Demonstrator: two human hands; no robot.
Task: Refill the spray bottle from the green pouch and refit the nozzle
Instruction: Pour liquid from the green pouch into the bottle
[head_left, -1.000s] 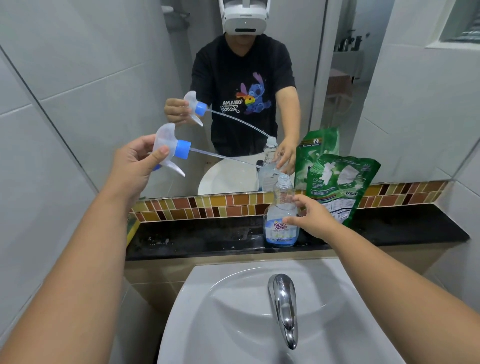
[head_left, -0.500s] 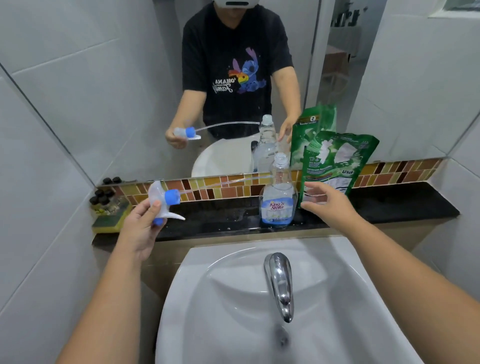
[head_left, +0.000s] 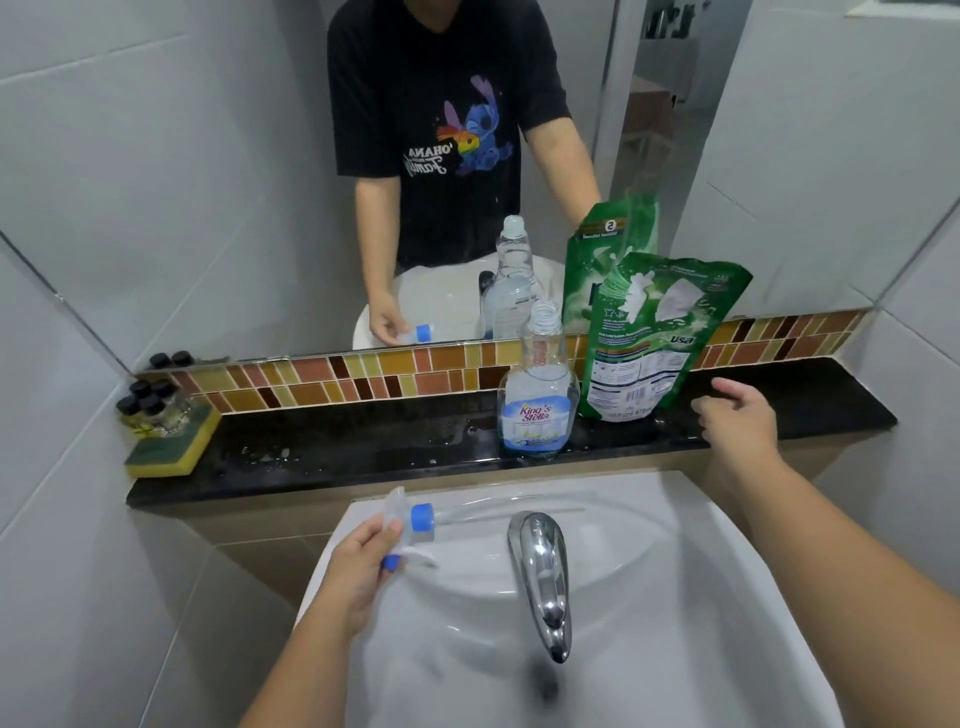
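A clear spray bottle (head_left: 537, 395) with a blue label stands upright and uncapped on the black ledge (head_left: 337, 447). The green pouch (head_left: 654, 332) leans against the mirror just right of it. My left hand (head_left: 358, 566) grips the translucent nozzle (head_left: 410, 525) with its blue collar, low over the sink's back rim, its thin dip tube stretching right past the tap. My right hand (head_left: 737, 421) hovers with fingers apart over the ledge, right of the pouch and not touching it.
A white sink (head_left: 675, 597) with a chrome tap (head_left: 543, 577) lies below the ledge. A yellow-green sponge (head_left: 174, 447) with several small dark-capped bottles (head_left: 148, 402) sits at the ledge's left end. The mirror above reflects the person, bottle and pouch.
My left hand has brought the nozzle down from chest height to the sink's rim. My right hand has let go of the bottle and moved right, past the pouch.
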